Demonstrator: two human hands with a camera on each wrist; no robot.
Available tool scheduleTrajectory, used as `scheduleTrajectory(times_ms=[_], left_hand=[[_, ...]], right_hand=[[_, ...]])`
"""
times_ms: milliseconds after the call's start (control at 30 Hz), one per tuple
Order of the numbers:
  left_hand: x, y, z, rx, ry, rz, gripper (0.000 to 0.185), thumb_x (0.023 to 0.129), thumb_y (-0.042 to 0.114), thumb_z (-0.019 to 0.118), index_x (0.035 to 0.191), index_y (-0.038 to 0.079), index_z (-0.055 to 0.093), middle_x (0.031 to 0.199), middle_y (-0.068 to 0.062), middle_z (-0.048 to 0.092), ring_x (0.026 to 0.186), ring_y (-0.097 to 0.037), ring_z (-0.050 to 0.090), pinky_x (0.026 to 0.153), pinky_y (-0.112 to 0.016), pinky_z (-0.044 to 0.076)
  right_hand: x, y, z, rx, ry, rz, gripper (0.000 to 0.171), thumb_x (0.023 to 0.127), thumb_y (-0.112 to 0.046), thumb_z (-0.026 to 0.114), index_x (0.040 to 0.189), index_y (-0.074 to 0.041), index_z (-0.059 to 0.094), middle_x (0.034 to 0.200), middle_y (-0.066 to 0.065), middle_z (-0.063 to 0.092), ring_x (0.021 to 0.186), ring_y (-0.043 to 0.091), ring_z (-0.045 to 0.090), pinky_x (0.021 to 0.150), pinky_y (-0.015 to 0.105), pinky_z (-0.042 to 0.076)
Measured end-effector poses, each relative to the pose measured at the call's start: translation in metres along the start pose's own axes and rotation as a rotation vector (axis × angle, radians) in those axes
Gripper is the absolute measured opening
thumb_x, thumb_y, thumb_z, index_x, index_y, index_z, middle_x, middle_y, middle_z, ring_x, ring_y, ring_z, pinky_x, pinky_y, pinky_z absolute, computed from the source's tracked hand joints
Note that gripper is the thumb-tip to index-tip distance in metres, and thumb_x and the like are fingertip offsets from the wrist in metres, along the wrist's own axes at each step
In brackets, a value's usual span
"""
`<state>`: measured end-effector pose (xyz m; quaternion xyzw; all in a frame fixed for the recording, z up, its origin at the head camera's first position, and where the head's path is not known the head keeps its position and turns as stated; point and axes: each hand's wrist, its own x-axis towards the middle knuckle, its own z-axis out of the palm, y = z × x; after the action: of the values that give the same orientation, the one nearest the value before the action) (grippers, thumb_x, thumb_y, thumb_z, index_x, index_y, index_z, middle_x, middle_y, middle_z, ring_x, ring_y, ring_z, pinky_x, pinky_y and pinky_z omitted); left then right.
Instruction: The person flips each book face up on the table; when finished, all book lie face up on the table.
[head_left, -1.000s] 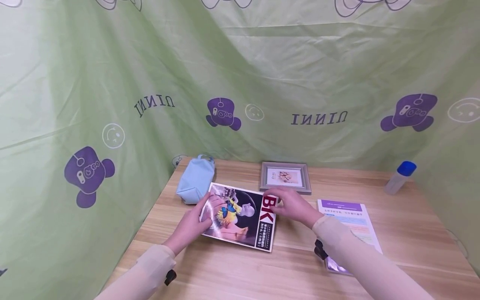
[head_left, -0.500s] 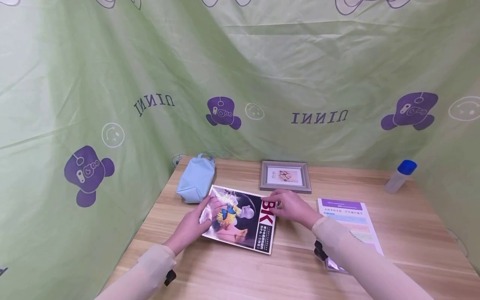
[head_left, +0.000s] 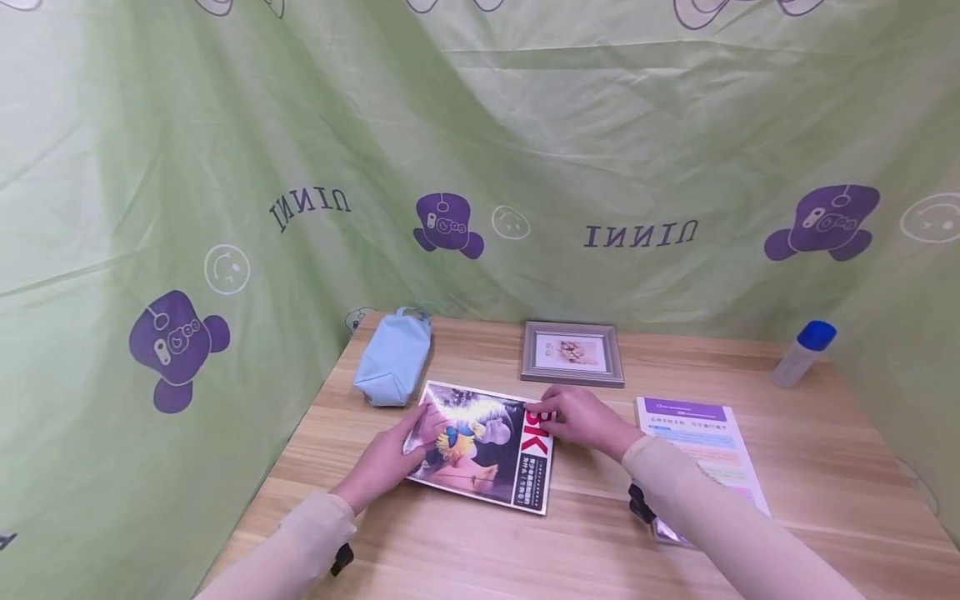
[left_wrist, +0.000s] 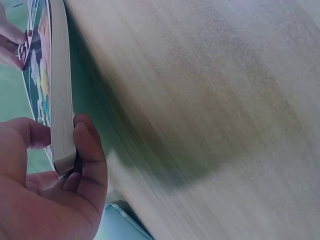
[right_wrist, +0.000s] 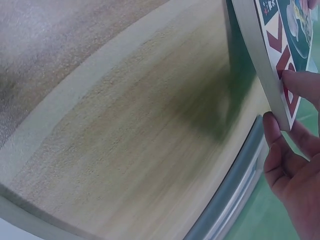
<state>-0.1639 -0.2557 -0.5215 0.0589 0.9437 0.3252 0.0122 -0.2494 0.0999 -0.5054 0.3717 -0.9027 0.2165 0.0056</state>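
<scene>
A wood-grain tabletop [head_left: 600, 550] carries everything, with creased green cloth [head_left: 525, 125], printed with purple figures, hanging behind its far edge and down both sides. By the far left corner sits a light-blue pouch [head_left: 393, 358], its contents hidden; near the far right corner stands a blue-capped bottle [head_left: 795, 364], its contents unclear. A picture frame [head_left: 572, 353] lies along the far edge, a purple-headed booklet [head_left: 697, 446] toward the right edge. Left of centre, raised above the tabletop, a book [head_left: 480, 454] is pinched between thumb and fingers by the left hand [head_left: 384, 460] and right hand [head_left: 583, 418] at opposite ends.
</scene>
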Motion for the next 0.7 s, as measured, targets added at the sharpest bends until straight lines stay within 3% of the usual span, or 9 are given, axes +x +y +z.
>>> scheduleTrajectory(times_ms=[167,700], left_hand=[[-0.0021,0.0017,-0.0002,-0.001,-0.017,0.000,0.075,0.091,0.012,0.071,0.160,0.009,0.042,0.142,-0.025,0.060,0.119,-0.041,0.064,0.103,-0.057,0.050],[-0.0073,0.0023,0.0043,-0.014,-0.059,-0.033,0.071,0.093,0.014,0.070,0.159,0.006,0.043,0.139,-0.026,0.062,0.122,-0.039,0.063,0.105,-0.056,0.049]], right_hand=[[-0.0004,0.0002,0.0027,-0.005,-0.002,-0.010,0.041,0.089,-0.010,0.083,0.129,-0.013,0.076,0.112,0.012,0.069,0.097,0.026,0.068,0.087,0.043,0.059],[0.0046,0.0020,0.0101,-0.001,-0.052,0.003,0.042,0.091,-0.008,0.080,0.132,-0.014,0.074,0.107,0.007,0.068,0.091,0.020,0.064,0.083,0.039,0.058]])
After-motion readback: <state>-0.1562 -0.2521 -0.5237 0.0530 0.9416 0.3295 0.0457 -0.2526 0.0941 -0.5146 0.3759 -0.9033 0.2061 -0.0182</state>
